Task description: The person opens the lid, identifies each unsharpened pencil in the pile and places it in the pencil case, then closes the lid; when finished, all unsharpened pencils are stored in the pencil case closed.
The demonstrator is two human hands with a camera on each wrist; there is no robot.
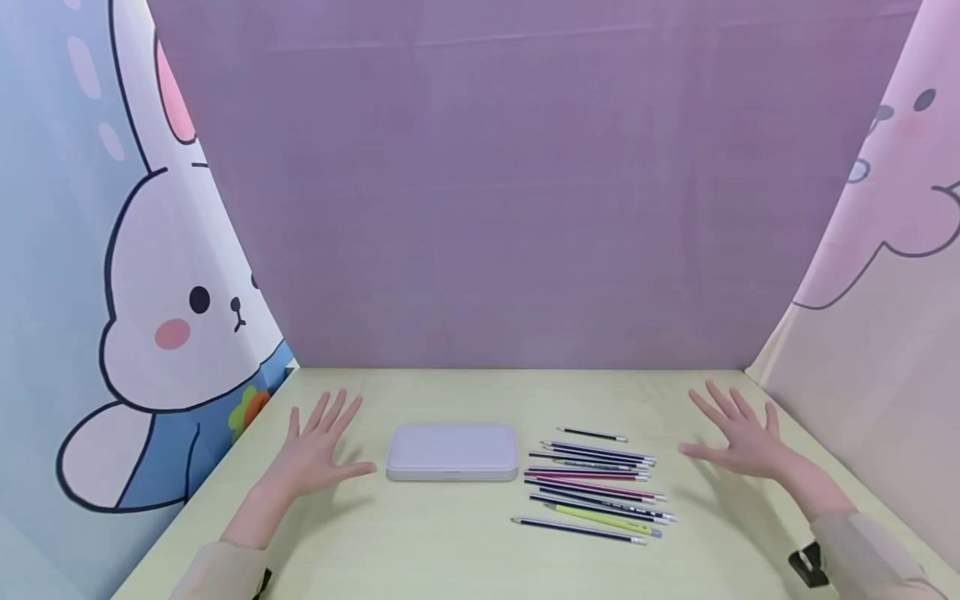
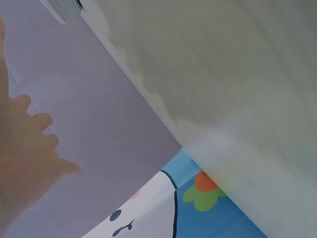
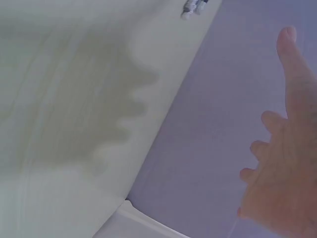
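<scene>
My left hand (image 1: pixel 313 457) hovers above the table with fingers spread, left of a closed pale lavender pencil case (image 1: pixel 452 451). On the other side, my right hand (image 1: pixel 741 437) is also held up with spread fingers, holding nothing. Between the case and that hand lie several pencils (image 1: pixel 592 483), roughly parallel, dark and dark red with pale ends. Among them is a yellow-green pencil (image 1: pixel 603 520). A short dark pencil (image 1: pixel 592 434) lies apart at the back, and a long dark pencil (image 1: pixel 577 531) is nearest the front. Both wrist views show the hands off the tabletop.
The pale yellow table (image 1: pixel 420 550) ends at a purple backdrop (image 1: pixel 495 192). A curtain with a rabbit print (image 1: pixel 172 250) hangs at the left, and a pink printed curtain (image 1: pixel 892 217) at the right. A black clip-like piece (image 1: pixel 809 565) sits by the right sleeve.
</scene>
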